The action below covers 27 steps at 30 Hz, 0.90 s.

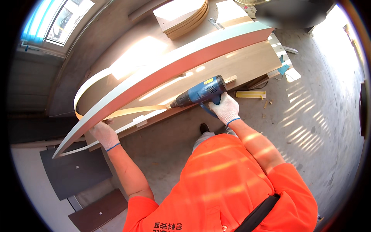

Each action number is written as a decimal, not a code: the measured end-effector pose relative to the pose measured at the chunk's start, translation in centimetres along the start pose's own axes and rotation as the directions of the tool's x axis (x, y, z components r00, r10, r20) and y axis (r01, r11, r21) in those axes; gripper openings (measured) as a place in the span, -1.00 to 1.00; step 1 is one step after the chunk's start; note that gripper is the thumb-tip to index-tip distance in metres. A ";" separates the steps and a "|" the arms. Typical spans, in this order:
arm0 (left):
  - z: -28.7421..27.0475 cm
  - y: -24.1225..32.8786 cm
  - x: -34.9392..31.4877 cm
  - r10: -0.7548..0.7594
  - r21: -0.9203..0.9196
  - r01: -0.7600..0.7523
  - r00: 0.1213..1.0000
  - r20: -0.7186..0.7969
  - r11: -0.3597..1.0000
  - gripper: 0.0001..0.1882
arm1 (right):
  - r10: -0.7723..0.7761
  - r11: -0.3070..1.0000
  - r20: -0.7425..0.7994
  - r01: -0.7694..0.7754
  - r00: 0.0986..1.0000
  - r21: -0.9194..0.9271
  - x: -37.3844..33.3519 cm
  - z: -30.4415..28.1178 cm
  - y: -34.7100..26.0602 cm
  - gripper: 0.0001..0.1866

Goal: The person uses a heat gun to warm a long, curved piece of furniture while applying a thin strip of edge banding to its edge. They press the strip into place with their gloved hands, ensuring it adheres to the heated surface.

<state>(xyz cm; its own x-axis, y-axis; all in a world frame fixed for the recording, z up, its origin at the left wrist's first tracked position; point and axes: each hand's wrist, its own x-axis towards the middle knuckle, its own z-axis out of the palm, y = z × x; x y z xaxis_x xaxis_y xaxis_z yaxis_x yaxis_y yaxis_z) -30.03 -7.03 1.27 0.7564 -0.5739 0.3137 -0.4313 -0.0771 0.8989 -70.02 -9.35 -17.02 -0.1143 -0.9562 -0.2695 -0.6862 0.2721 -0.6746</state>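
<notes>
My right hand (225, 108), in a white knit glove, is wrapped round the handle of a blue heat gun (201, 91). Its dark nozzle points left, at the end of a thin, pale edge-banding strip (135, 111). This strip runs left beneath a long curved panel (174, 58) with a white top edge and a pinkish face, then loops back behind it. My left hand (104, 134), also gloved, is closed at the panel's lower left part, where strip and panel cross. Its fingertips are partly hidden, but they seem to pinch the strip.
The panel rests on a wooden workbench (251, 58). Curved boards (181, 17) are stacked at its far side. Dark flat panels (77, 170) lie at lower left. On the concrete floor (309, 100) to the right are a yellow piece (251, 94) and small scraps. A window (69, 19) is at upper left.
</notes>
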 end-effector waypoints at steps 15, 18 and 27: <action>-0.6 -0.7 0.9 0.008 0.045 -0.008 1.000 -0.013 0.999 -0.56 | -0.013 0.999 0.004 0.013 1.000 0.038 -0.1 1.3 0.3 -0.32; -0.4 -0.6 1.0 0.018 0.058 -0.016 1.000 -0.025 0.998 -0.57 | -0.014 0.999 0.001 0.014 1.000 0.033 0.1 1.6 0.7 -0.32; -0.7 -0.4 0.9 0.022 0.037 -0.022 1.000 0.003 0.999 -0.55 | -0.003 0.999 0.015 0.002 1.000 0.047 0.3 1.6 0.6 -0.31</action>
<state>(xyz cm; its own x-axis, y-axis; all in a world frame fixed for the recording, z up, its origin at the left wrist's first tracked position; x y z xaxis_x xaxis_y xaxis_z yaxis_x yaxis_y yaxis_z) -28.83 -6.94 1.40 0.7455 -0.5777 0.3325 -0.4657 -0.0945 0.8799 -69.28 -9.28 -18.57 -0.1014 -0.9553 -0.2778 -0.6517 0.2748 -0.7070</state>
